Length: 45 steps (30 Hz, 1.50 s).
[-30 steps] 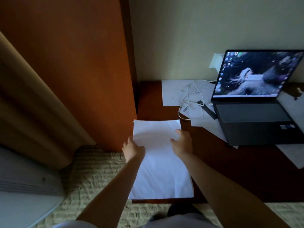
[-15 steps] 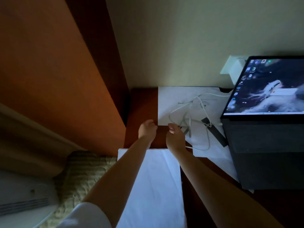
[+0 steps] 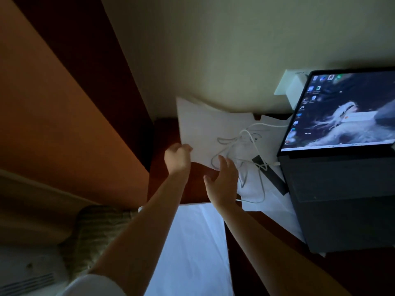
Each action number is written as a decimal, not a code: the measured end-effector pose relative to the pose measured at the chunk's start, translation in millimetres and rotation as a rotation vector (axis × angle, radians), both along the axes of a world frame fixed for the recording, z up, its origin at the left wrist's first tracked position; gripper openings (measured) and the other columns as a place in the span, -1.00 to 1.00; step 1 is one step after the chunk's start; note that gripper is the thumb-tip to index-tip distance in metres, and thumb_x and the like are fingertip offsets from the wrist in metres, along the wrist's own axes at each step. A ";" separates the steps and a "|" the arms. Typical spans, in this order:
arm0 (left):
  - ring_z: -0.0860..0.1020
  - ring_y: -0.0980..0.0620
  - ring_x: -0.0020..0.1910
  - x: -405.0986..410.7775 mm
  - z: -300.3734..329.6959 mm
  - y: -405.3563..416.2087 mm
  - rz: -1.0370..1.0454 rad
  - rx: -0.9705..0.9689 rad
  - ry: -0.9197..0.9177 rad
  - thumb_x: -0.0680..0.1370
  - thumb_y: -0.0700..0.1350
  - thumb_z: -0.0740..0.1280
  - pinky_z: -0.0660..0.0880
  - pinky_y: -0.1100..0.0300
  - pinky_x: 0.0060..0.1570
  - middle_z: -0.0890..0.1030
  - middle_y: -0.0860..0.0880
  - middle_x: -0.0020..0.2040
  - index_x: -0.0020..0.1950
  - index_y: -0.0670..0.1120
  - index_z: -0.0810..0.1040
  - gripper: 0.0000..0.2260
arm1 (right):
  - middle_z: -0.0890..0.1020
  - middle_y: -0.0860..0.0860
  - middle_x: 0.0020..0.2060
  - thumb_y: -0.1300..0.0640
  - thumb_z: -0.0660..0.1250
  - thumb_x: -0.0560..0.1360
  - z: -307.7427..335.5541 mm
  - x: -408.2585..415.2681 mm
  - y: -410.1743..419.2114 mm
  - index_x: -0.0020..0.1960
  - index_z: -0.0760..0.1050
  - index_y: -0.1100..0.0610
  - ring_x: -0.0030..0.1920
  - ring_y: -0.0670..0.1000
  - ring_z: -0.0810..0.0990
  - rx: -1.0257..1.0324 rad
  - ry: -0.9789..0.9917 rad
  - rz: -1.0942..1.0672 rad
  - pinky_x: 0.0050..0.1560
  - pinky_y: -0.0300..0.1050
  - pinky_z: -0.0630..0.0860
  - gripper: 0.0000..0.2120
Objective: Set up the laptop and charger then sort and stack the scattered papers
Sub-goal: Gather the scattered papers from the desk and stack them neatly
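Left hand is pinching the near-left corner of a white sheet, lifting it off the desk; sheet is curling, far edge leaning on the wall, left of the laptop. White charger cable is lying tangled on it. Right hand is hovering w/ fingers spread, beside the cable. Stacked papers are lying nearer than the laptop, on its left.

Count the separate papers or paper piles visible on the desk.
3, possibly more hidden. A lifted sheet pinched by the left hand at the back; loose sheets under the cable beside the laptop; a neat stack at the near edge.
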<state>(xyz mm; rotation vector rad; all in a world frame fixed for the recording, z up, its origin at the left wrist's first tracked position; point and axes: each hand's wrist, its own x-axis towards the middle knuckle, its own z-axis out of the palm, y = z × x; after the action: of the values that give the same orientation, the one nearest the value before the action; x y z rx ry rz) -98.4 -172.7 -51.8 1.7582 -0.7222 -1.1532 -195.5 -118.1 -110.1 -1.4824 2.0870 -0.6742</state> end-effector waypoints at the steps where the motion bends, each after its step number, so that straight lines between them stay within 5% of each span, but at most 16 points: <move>1: 0.51 -0.06 -0.18 4.1 8.8 10.5 0.007 -0.030 0.108 0.47 -0.32 0.26 0.41 0.15 -0.23 0.54 -0.09 -0.24 -0.21 -0.17 0.51 -0.90 | 0.23 0.13 0.47 0.04 0.36 0.49 1.2 2.7 1.4 0.48 0.22 0.13 0.48 0.12 0.17 -0.003 0.039 0.032 0.43 -0.02 0.21 -0.38; 5: 0.59 -0.11 -0.04 12.5 28.1 55.1 -0.060 -0.083 0.456 0.55 -0.29 0.20 0.55 0.01 0.00 0.59 -0.14 -0.10 -0.06 -0.16 0.52 -0.88 | 0.53 0.10 0.27 0.14 0.28 0.56 11.2 14.2 14.2 0.25 0.52 0.16 0.33 0.08 0.45 -0.212 -0.148 0.001 0.28 -0.03 0.44 -0.72; 10: 0.64 -0.12 -0.02 30.7 41.6 102.0 0.043 -0.164 0.687 0.64 0.04 0.14 0.55 0.01 0.07 0.66 -0.17 -0.06 -0.30 -0.16 0.43 -0.60 | 0.65 0.18 0.02 0.18 0.17 0.61 53.9 23.7 52.6 0.10 0.57 0.28 0.09 0.17 0.59 -0.161 -0.252 -0.155 0.00 -0.16 0.40 -0.75; 15: 0.61 -0.18 0.06 48.3 42.9 161.9 0.010 -0.018 0.653 0.65 0.09 0.10 0.55 -0.01 0.04 0.60 -0.22 0.13 -0.02 -0.19 0.51 -0.63 | 0.61 0.17 0.14 0.26 0.13 0.61 69.5 17.1 108.1 0.19 0.55 0.24 0.18 0.16 0.55 -0.188 -0.273 -0.172 0.18 -0.10 0.43 -0.73; 19: 0.59 -0.26 0.08 65.1 38.7 200.4 0.039 0.122 0.826 0.61 0.23 0.06 0.56 -0.07 -0.04 0.54 -0.23 0.23 0.30 -0.16 0.43 -0.48 | 0.59 0.26 0.06 0.39 0.23 0.49 61.5 -3.2 156.3 -0.01 0.59 0.18 0.10 0.20 0.59 -0.080 -0.712 -0.270 0.18 0.14 0.52 -0.78; 21: 0.57 -0.30 0.11 68.9 32.1 215.1 0.034 0.183 0.827 0.59 0.27 0.07 0.56 -0.11 -0.04 0.51 -0.23 0.28 0.37 -0.12 0.38 -0.44 | 0.61 0.25 -0.04 0.34 0.30 0.47 53.5 -22.8 179.5 -0.05 0.59 0.27 -0.01 0.01 0.65 -0.055 -0.849 -0.256 0.10 0.19 0.54 -0.89; 23: 0.55 -0.32 0.11 70.4 25.7 226.9 -0.004 0.227 0.852 0.55 0.34 0.08 0.54 -0.16 0.00 0.49 -0.23 0.29 0.37 -0.11 0.38 -0.38 | 0.64 0.05 -0.09 0.13 0.41 0.39 58.4 -41.8 207.1 -0.26 0.66 0.07 -0.07 -0.14 0.64 -0.123 -0.900 -0.012 0.02 0.06 0.57 -0.92; 26: 0.57 -0.20 -0.02 67.9 21.7 245.9 -0.198 0.257 0.895 0.53 0.37 0.02 0.59 -0.06 -0.12 0.58 -0.20 0.10 0.26 -0.10 0.48 -0.37 | 0.59 -0.02 -0.05 0.11 0.43 0.38 72.7 -66.8 238.3 -0.42 0.64 0.05 0.06 0.04 0.59 0.034 -1.014 0.091 -0.13 -0.22 0.57 -0.80; 30: 0.64 -0.20 -0.30 39.2 17.2 267.4 -0.346 0.293 0.649 0.46 -0.27 0.30 0.61 -0.03 -0.38 0.57 -0.28 -0.11 0.08 -0.28 0.48 -0.79 | 0.54 0.05 -0.17 0.39 0.27 0.48 54.2 -100.7 246.0 -0.27 0.53 0.22 -0.11 0.09 0.54 0.263 -0.916 -0.052 -0.25 -0.22 0.55 -0.81; 32: 0.61 -0.25 -0.42 18.2 10.0 276.0 -0.279 0.278 0.525 0.43 -0.50 0.14 0.58 -0.06 -0.49 0.52 -0.30 -0.15 0.01 -0.30 0.44 -0.77 | 0.59 0.09 -0.09 0.33 0.27 0.53 37.3 -120.0 248.1 -0.14 0.56 0.18 -0.05 0.10 0.56 0.357 -0.829 -0.050 -0.07 -0.10 0.54 -0.86; 36: 0.58 -0.30 -0.11 -33.4 -3.8 281.0 -0.186 0.176 0.130 0.47 -0.46 0.06 0.60 -0.17 -0.12 0.56 -0.25 0.00 0.23 -0.21 0.48 -0.59 | 0.57 0.17 0.17 0.29 0.32 0.52 30.6 -156.8 246.3 0.11 0.55 0.23 0.16 0.13 0.55 0.507 -0.839 -0.246 0.07 -0.09 0.50 -0.82; 40: 0.55 -0.20 -0.13 -97.6 1.6 295.4 -0.090 0.095 0.004 0.42 -0.43 0.10 0.56 -0.04 -0.03 0.60 -0.18 -0.12 0.02 -0.15 0.61 -0.62 | 0.61 0.18 0.10 0.28 0.41 0.42 47.2 -206.6 259.9 0.14 0.52 0.37 0.10 0.17 0.60 0.480 -0.930 -0.238 0.00 -0.05 0.56 -0.68; 45: 0.55 -0.26 0.03 -165.2 10.2 335.6 0.277 -0.015 -0.225 0.49 -0.30 0.12 0.51 -0.04 0.07 0.63 -0.23 0.04 0.08 -0.16 0.61 -0.69 | 0.68 0.13 -0.08 0.20 0.37 0.44 58.5 -277.9 281.9 -0.01 0.63 0.28 -0.08 0.10 0.64 0.366 -0.884 -0.035 0.06 0.02 0.54 -0.81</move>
<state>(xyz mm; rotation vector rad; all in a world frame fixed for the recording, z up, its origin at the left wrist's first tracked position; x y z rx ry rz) -263.6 162.9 -41.6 1.9245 -0.5926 -0.7707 -473.4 163.8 -51.6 -0.7337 1.4334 -0.7306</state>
